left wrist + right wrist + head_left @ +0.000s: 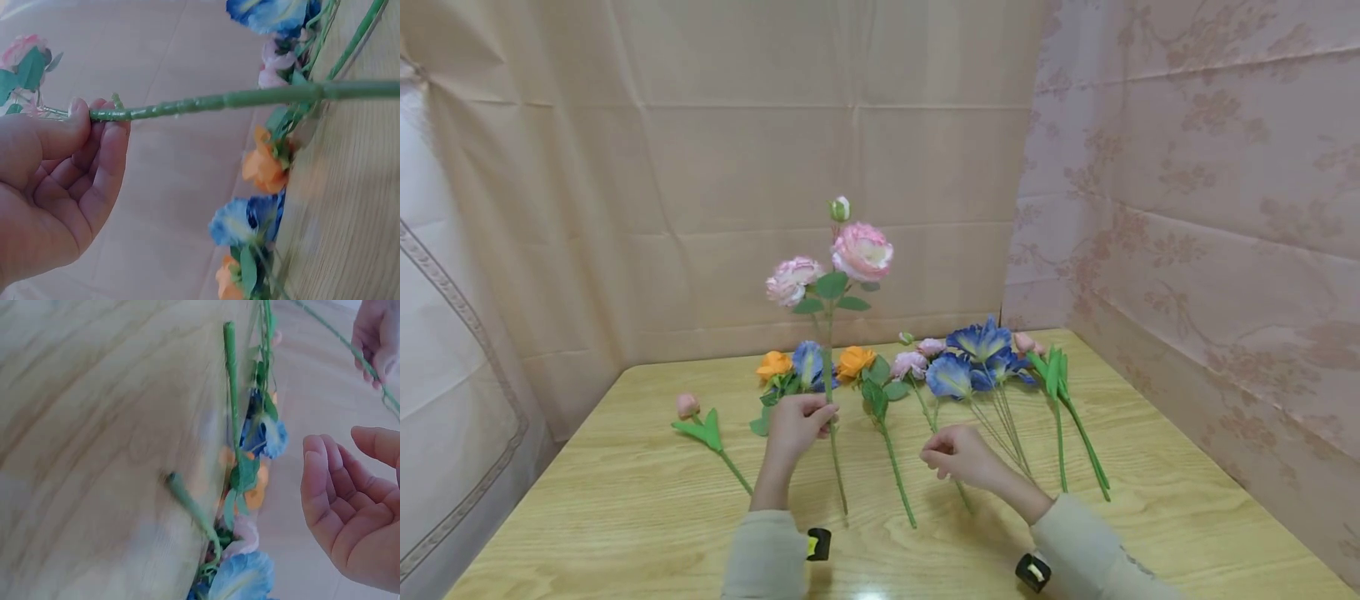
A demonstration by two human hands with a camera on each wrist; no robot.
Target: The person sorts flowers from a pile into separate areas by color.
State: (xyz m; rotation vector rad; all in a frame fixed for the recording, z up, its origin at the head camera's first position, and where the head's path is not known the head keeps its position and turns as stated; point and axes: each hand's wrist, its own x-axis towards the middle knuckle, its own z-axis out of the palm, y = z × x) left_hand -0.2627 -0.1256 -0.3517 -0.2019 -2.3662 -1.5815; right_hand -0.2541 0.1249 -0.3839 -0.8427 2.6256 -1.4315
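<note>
In the head view my left hand (799,423) pinches the stem of a pink artificial peony (863,252), which stands upright with two blooms and a bud at the top. The left wrist view shows the green stem (187,106) between thumb and fingertips (115,134). My right hand (966,455) hovers above the table with loosely curled fingers and holds nothing. Under it lies the stem of a paler pink peony (910,365). Between the hands lies an orange rose (856,362), its stem pointing toward me. In the right wrist view a gap separates thumb and fingers (319,481).
On the wooden table (625,508) a pink tulip (688,407) lies at left. Another orange rose (774,364) and a blue iris (809,363) lie behind my left hand. Several blue irises (950,377) and green-leaved tulips (1054,372) lie at right. Cloth curtains (737,167) hang behind.
</note>
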